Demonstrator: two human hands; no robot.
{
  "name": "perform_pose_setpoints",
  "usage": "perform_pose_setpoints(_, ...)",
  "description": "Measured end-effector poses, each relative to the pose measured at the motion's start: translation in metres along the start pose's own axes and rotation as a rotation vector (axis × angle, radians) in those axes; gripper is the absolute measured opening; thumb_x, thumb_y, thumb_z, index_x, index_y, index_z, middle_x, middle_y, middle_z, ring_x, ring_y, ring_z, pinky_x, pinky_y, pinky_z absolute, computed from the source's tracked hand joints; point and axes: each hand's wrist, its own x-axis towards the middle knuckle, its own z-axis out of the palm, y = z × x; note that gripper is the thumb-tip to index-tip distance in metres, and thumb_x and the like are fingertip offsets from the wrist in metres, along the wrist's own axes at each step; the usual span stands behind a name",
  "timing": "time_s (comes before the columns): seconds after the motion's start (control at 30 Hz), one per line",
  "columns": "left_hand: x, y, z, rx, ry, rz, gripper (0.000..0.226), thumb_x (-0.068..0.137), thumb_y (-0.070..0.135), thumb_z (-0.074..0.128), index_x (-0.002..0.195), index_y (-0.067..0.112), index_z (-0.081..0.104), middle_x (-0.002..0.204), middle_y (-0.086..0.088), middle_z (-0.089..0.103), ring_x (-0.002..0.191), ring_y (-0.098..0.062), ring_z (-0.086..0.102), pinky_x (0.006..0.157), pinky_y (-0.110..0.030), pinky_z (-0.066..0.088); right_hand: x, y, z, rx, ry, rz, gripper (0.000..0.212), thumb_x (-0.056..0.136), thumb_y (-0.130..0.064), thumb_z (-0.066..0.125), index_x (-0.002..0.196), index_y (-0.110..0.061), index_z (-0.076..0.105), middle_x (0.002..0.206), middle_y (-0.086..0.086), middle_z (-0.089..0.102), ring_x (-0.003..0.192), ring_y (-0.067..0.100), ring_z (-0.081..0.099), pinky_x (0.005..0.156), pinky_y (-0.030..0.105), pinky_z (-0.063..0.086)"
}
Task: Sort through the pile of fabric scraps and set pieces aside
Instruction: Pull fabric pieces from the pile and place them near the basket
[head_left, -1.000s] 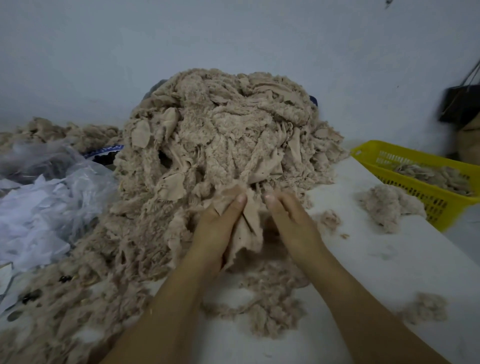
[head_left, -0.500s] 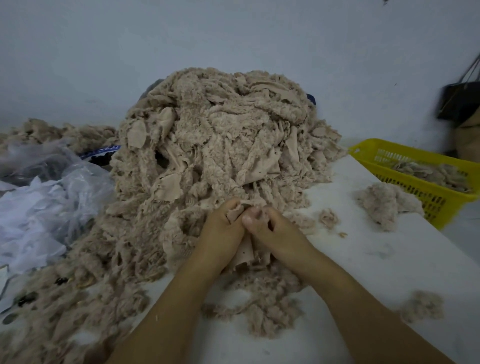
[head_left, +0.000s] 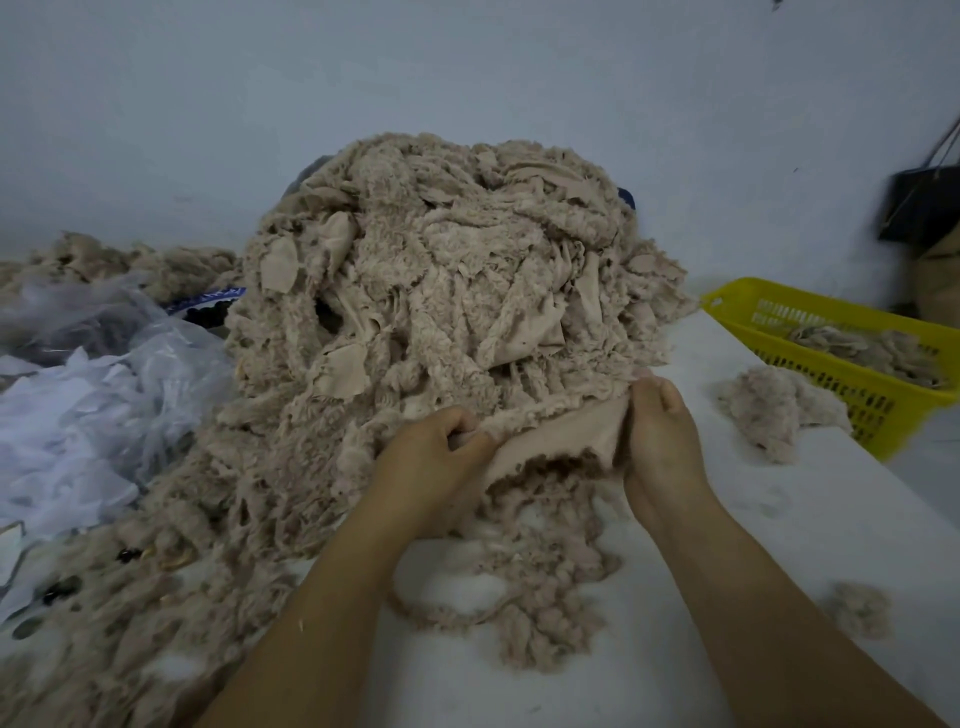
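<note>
Fabric scrap (head_left: 561, 441) spans between the hands, at the near edge of the pile (head_left: 441, 291); left hand (head_left: 431, 462) and right hand (head_left: 662, 441) each grip one end. Keep it taut and lift clear before setting aside.

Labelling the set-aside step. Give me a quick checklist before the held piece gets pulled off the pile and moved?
1. Left hand grips the scrap's left end: ok.
2. Right hand grips its right end: ok.
3. Scrap spread flat between the hands: ok.
4. Scrap free of the pile: cannot tell, its far edge runs into the heap.
5. Yellow basket has room: ok, only partly filled.
6. Way to the basket over the table: not ok, a small heap lies in front of it.
</note>
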Motion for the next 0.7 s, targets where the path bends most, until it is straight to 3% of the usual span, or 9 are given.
perform_pose_setpoints(0.1,0.004,0.0,-0.007,0.226,0.076,0.026,0.041,0.096,0.045,0.059,0.068,0.021,0.041,0.06,0.003,0.041,0.055,-0.014,0.039,0.055,-0.03,0.028,0.003,-0.004,-0.006,0.106,0.078,0.048,0.03,0.105,-0.04,0.043,0.088,-0.02,0.058,0.07,0.001,0.048,0.061,0.017,0.047,0.065,0.035,0.045)
perform_pose_setpoints(0.17,0.004,0.0,-0.008,0.211,0.127,0.021,0.045,0.096,0.045,0.059,0.063,0.023,0.038,0.056,0.007,0.038,0.051,-0.01,0.036,0.05,-0.025,0.025,0.006,-0.006,-0.009,0.139,0.099,0.076,0.028,0.102,-0.046,0.046,0.098,-0.023,0.062,0.079,0.001,0.057,0.068,0.018,0.056,0.066,0.034,0.052)
perform_pose_setpoints(0.27,0.003,0.005,-0.007,-0.322,0.148,-0.16,0.046,0.093,0.043,0.066,0.054,0.022,0.051,0.052,0.01,0.051,0.047,-0.006,0.046,0.047,-0.018,0.035,0.009,-0.007,-0.007,0.206,0.112,0.159,0.027,0.098,-0.05,0.052,0.101,-0.027,0.064,0.086,-0.002,0.07,0.067,0.007,0.066,0.057,0.027,0.055)
perform_pose_setpoints(0.33,0.002,0.01,-0.01,-0.669,0.086,-0.274,0.031,0.083,0.047,0.072,0.066,0.021,0.072,0.071,0.0,0.072,0.059,-0.014,0.065,0.053,-0.025,0.051,0.009,-0.005,-0.005,0.195,0.061,0.206,0.024,0.099,-0.049,0.051,0.099,-0.029,0.065,0.07,-0.004,0.071,0.054,0.004,0.064,0.045,0.023,0.048)
perform_pose_setpoints(0.4,0.001,0.012,-0.014,-0.907,0.018,-0.296,0.026,0.074,0.045,0.071,0.079,0.021,0.081,0.087,-0.007,0.077,0.071,-0.018,0.073,0.059,-0.03,0.06,0.006,-0.003,-0.006,0.196,-0.032,0.22,0.026,0.1,-0.045,0.051,0.108,-0.026,0.066,0.064,-0.005,0.071,0.049,0.01,0.066,0.044,0.026,0.052)
perform_pose_setpoints(0.53,0.002,0.01,-0.017,-1.24,-0.064,-0.4,0.044,0.088,0.042,0.064,0.118,0.011,0.073,0.119,-0.014,0.072,0.107,-0.03,0.07,0.093,-0.046,0.057,0.004,-0.003,-0.005,0.35,-0.158,0.294,0.041,0.099,-0.049,0.049,0.115,-0.015,0.066,0.117,0.016,0.07,0.085,0.024,0.072,0.072,0.042,0.061)
perform_pose_setpoints(0.57,0.002,0.01,-0.017,-1.326,-0.086,-0.408,0.047,0.09,0.043,0.062,0.124,0.01,0.069,0.124,-0.015,0.069,0.113,-0.032,0.067,0.099,-0.049,0.053,0.004,-0.004,-0.004,0.405,-0.184,0.297,0.049,0.098,-0.053,0.048,0.117,-0.011,0.064,0.126,0.017,0.066,0.088,0.023,0.071,0.072,0.039,0.061)
perform_pose_setpoints(0.63,0.004,0.011,-0.019,-1.494,-0.096,-0.395,0.051,0.091,0.042,0.06,0.129,0.008,0.066,0.13,-0.016,0.066,0.121,-0.033,0.063,0.104,-0.05,0.048,0.002,-0.004,-0.001,0.44,-0.294,0.253,0.065,0.095,-0.061,0.043,0.131,-0.008,0.056,0.127,0.009,0.063,0.094,0.016,0.069,0.071,0.029,0.058)
perform_pose_setpoints(0.7,0.005,0.011,-0.02,-1.613,-0.099,-0.366,0.052,0.095,0.041,0.055,0.131,0.005,0.063,0.131,-0.018,0.065,0.12,-0.033,0.063,0.1,-0.049,0.051,-0.006,0.0,0.004,0.288,-0.414,0.166,0.08,0.087,-0.069,0.043,0.141,-0.01,0.048,0.124,0.001,0.065,0.106,0.011,0.067,0.082,0.024,0.056)
